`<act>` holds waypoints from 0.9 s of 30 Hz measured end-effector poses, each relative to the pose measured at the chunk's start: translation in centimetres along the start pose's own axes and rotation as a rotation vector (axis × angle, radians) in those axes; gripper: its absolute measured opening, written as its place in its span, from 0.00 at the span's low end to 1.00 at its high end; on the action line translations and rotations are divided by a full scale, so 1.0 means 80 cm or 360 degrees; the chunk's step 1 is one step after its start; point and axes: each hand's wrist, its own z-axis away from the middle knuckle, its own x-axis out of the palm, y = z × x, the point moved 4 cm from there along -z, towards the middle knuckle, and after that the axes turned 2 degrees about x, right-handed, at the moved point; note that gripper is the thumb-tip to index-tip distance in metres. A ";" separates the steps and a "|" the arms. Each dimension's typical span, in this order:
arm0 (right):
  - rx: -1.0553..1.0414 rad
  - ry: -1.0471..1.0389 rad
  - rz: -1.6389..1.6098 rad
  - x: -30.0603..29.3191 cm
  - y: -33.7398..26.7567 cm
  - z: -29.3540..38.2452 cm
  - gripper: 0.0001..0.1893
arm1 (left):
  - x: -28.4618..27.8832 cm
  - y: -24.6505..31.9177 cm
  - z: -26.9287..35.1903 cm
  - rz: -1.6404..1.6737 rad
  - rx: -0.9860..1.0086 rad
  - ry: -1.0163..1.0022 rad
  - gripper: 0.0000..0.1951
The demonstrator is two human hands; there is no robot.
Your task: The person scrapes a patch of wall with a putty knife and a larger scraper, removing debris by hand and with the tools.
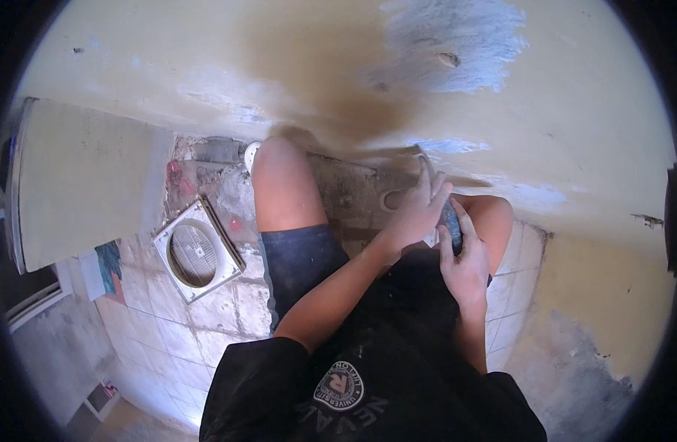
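Observation:
My right hand grips a mottled blue-grey oblong object, its material unclear, between thumb and fingers. Beside it, my left hand reaches towards the wall, fingers extended and close to the object's upper end. A thin grey edge shows at the left fingertips; whether that hand holds it cannot be told. Both hands look dusty. In front stands a yellowish painted wall with a rough whitish-blue patch and a small hole in it.
A square white fan or vent frame with a round grille lies on the dusty tiled floor at left. Past it juts a yellowish panel. My bent knees are near the wall, around the hands. Another wall stands at right.

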 end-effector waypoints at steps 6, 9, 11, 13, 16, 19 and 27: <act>-0.0195 0.0255 0.0053 -0.001 0.007 -0.022 0.21 | 0.020 -0.012 -0.008 -0.0002 0.0157 -0.0222 0.40; -0.0114 0.0087 0.0559 0.036 0.008 -0.045 0.21 | -0.003 -0.075 -0.035 -0.0144 -0.0024 0.0129 0.35; -0.0114 0.0031 0.0568 0.043 0.003 -0.058 0.21 | -0.002 -0.065 -0.033 -0.0124 0.0103 0.0147 0.33; -0.0054 0.0108 0.0469 0.012 -0.006 -0.032 0.20 | 0.006 -0.020 -0.010 0.0096 -0.0023 -0.0022 0.31; -0.0050 0.0112 0.0432 0.020 -0.006 -0.037 0.20 | -0.001 -0.004 -0.006 0.0003 -0.0107 -0.0064 0.33; -0.0215 0.0057 0.0535 0.050 0.018 -0.059 0.20 | -0.014 -0.065 -0.036 0.0003 -0.0168 0.0319 0.32; -0.0175 0.0166 0.0603 0.065 0.002 -0.045 0.22 | -0.016 -0.063 -0.026 -0.0080 -0.0380 0.0004 0.35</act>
